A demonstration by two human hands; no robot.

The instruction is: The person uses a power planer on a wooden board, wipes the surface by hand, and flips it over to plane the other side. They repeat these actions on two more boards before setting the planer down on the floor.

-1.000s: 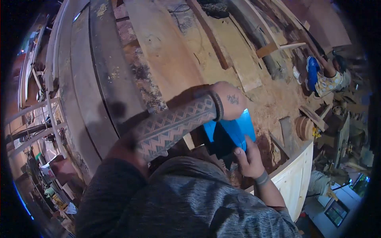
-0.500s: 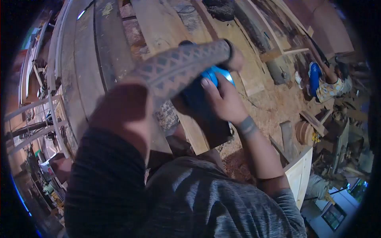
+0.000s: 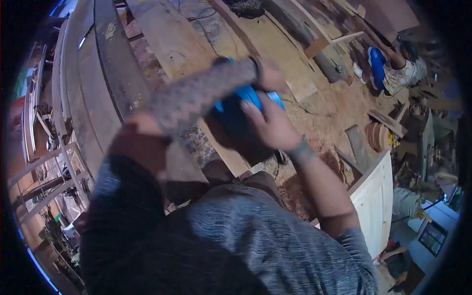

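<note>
A blue power tool [image 3: 250, 94] with a dark lower part rests over a pale wooden board [image 3: 223, 147]; its exact kind is hidden by my arms. My right hand [image 3: 274, 123] is closed on it from the near right, thumb lying across the blue housing. My left forearm, patterned and blurred, crosses above the tool. Beyond a dark wristband, my left hand [image 3: 271, 77] is rounded into a grip at the tool's far right side, its fingers mostly hidden. Deep shadow covers the board just below the tool.
Long planks [image 3: 110, 59] run along the left. A black bundle [image 3: 246, 7] lies at the top. Another person [image 3: 400, 76] is low down at the right, near offcuts and a round wooden piece [image 3: 377, 136]. A pale panel [image 3: 371, 199] stands beside my right elbow.
The view has shifted, so planks and floor appear farther up and left. Against the boards, the tool and both hands have come slightly nearer my body. Both hands keep their places on the tool.
</note>
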